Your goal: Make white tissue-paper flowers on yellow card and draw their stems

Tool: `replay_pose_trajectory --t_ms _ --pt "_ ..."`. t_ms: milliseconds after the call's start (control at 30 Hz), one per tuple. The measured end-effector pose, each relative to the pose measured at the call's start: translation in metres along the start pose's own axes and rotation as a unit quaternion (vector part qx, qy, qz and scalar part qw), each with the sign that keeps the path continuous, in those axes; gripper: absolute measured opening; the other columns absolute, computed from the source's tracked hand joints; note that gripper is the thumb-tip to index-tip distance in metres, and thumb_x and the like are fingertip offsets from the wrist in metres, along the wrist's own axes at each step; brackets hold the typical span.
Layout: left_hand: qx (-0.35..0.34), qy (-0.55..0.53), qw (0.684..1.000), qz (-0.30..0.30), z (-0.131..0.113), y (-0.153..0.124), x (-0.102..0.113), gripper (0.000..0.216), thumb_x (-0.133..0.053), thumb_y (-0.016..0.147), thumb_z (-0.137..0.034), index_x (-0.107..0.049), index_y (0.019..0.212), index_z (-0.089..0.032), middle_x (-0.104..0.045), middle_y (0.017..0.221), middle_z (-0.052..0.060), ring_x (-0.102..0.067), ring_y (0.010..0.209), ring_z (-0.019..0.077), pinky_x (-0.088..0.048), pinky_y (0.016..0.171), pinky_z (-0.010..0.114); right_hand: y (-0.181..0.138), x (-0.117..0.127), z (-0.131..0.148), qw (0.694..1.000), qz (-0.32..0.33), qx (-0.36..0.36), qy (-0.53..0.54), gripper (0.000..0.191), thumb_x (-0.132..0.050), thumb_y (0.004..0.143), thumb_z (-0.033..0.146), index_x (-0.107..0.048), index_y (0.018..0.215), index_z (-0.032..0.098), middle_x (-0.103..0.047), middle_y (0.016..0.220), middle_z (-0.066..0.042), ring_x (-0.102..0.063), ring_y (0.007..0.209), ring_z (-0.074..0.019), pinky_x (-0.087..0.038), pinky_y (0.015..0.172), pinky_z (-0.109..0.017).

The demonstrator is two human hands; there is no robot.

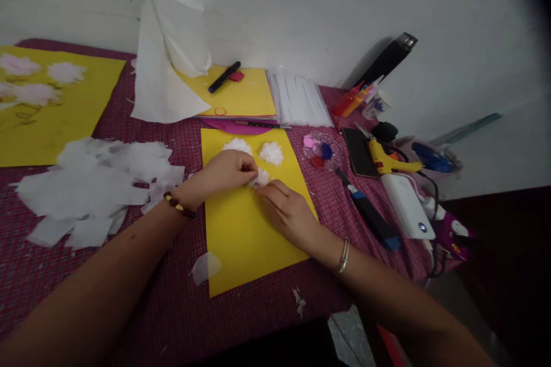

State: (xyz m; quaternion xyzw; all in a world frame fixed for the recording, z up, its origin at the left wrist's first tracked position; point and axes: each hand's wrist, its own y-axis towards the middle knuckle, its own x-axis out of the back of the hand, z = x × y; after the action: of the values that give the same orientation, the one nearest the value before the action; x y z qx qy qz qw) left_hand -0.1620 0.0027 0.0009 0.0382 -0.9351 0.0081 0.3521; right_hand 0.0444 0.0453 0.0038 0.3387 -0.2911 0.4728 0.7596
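A yellow sheet (253, 241) lies on the checked cloth in front of me. Two fluffy white paper flowers, one on the left (237, 145) and one on the right (271, 153), rest near its far edge. Between my hands is a third white paper flower (260, 177), low on the sheet. My left hand (228, 175) pinches its left side with thumb and fingers closed. From the right, my right hand (290, 212) has its fingertips closed on the near edge of the same flower. The fingers partly cover this flower, and my left hand overlaps the left one.
White tissue pieces (99, 183) are heaped at left, below a yellow sheet with pinkish flowers (34, 120). A palette with paint (322, 151), a cutter (373, 218), a yellow glue gun (390, 160) and a white power bank (408, 206) lie at right. A wall stands behind.
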Motion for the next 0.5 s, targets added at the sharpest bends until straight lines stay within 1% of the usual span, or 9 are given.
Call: replay_pose_trajectory --t_ms 100,167,200,267,333,367,400,467,500 --pt "0.005 0.005 1.0 -0.004 0.0 -0.001 -0.001 0.015 -0.053 0.072 -0.024 -0.066 0.07 -0.017 -0.069 0.069 0.002 -0.06 0.063 0.0144 -0.039 0.057 0.026 -0.002 0.001 0.0 0.997 -0.048 -0.013 0.058 0.024 -0.042 0.092 0.014 -0.059 0.108 0.021 -0.059 0.098 -0.007 -0.058 0.09 -0.0176 -0.048 0.079 -0.032" --pt "0.006 0.012 1.0 -0.009 0.0 -0.001 -0.001 0.015 -0.053 0.072 -0.024 -0.066 0.07 -0.017 -0.068 0.068 0.002 -0.059 0.063 0.0142 -0.039 0.057 0.026 -0.003 0.002 -0.001 0.985 -0.091 -0.051 0.134 0.018 -0.045 0.092 0.018 -0.06 0.1 0.022 -0.061 0.092 -0.005 -0.059 0.084 -0.015 -0.049 0.074 -0.03" --pt "0.004 0.014 1.0 -0.011 -0.001 -0.001 -0.001 0.015 -0.053 0.072 -0.024 -0.066 0.069 -0.017 -0.068 0.068 0.001 -0.059 0.063 0.0139 -0.039 0.057 0.026 -0.003 0.002 -0.001 0.974 -0.109 -0.082 0.182 0.015 -0.046 0.092 0.02 -0.06 0.097 0.021 -0.061 0.088 -0.003 -0.059 0.076 -0.0131 -0.048 0.068 -0.027" --pt "0.0 0.021 1.0 -0.007 -0.002 -0.001 -0.001 0.015 -0.053 0.074 -0.025 -0.065 0.068 -0.018 -0.066 0.066 0.001 -0.057 0.061 0.0135 -0.038 0.057 0.026 -0.002 0.003 -0.001 0.94 -0.124 -0.15 0.279 0.013 -0.048 0.091 0.026 -0.06 0.092 0.02 -0.059 0.079 0.0 -0.054 0.059 -0.0093 -0.045 0.054 -0.024" --pt "-0.01 0.027 1.0 -0.001 -0.004 0.0 0.002 0.018 -0.053 0.077 -0.027 -0.065 0.069 -0.018 -0.066 0.067 0.001 -0.057 0.063 0.0141 -0.039 0.058 0.027 0.0 0.004 -0.002 0.908 -0.122 -0.193 0.351 0.014 -0.05 0.09 0.03 -0.059 0.089 0.019 -0.057 0.073 0.002 -0.05 0.05 -0.0073 -0.042 0.048 -0.022" --pt "-0.013 0.022 1.0 -0.003 -0.006 -0.001 0.004 0.02 -0.052 0.079 -0.03 -0.067 0.074 -0.017 -0.067 0.07 0.002 -0.057 0.065 0.0146 -0.04 0.06 0.027 0.001 0.004 -0.004 0.898 -0.119 -0.202 0.374 0.014 -0.051 0.089 0.031 -0.059 0.088 0.019 -0.057 0.071 0.003 -0.05 0.049 -0.0069 -0.042 0.047 -0.022" --pt "-0.01 0.007 1.0 -0.007 -0.008 -0.003 0.008 0.023 -0.051 0.082 -0.032 -0.068 0.084 -0.017 -0.068 0.075 0.003 -0.058 0.067 0.0148 -0.041 0.062 0.027 0.002 0.005 -0.005 0.89 -0.117 -0.206 0.39 0.015 -0.052 0.088 0.032 -0.059 0.088 0.018 -0.057 0.069 0.003 -0.051 0.049 -0.0067 -0.042 0.047 -0.022" --pt "0.015 -0.037 0.999 -0.004 -0.012 -0.012 0.018 0.035 -0.047 0.086 -0.037 -0.064 0.107 -0.016 -0.068 0.083 0.004 -0.059 0.068 0.0142 -0.043 0.063 0.027 0.004 0.006 -0.007 0.881 -0.118 -0.209 0.408 0.016 -0.053 0.088 0.033 -0.059 0.086 0.018 -0.057 0.068 0.003 -0.05 0.048 -0.0062 -0.041 0.047 -0.022" --pt "0.033 -0.049 0.998 0.008 -0.015 -0.02 0.024 0.038 -0.047 0.086 -0.038 -0.061 0.114 -0.016 -0.067 0.084 0.004 -0.059 0.067 0.0138 -0.044 0.062 0.026 0.004 0.006 -0.008 0.879 -0.117 -0.209 0.412 0.016 -0.054 0.088 0.033 -0.059 0.086 0.018 -0.057 0.068 0.003 -0.05 0.048 -0.006 -0.041 0.047 -0.022"
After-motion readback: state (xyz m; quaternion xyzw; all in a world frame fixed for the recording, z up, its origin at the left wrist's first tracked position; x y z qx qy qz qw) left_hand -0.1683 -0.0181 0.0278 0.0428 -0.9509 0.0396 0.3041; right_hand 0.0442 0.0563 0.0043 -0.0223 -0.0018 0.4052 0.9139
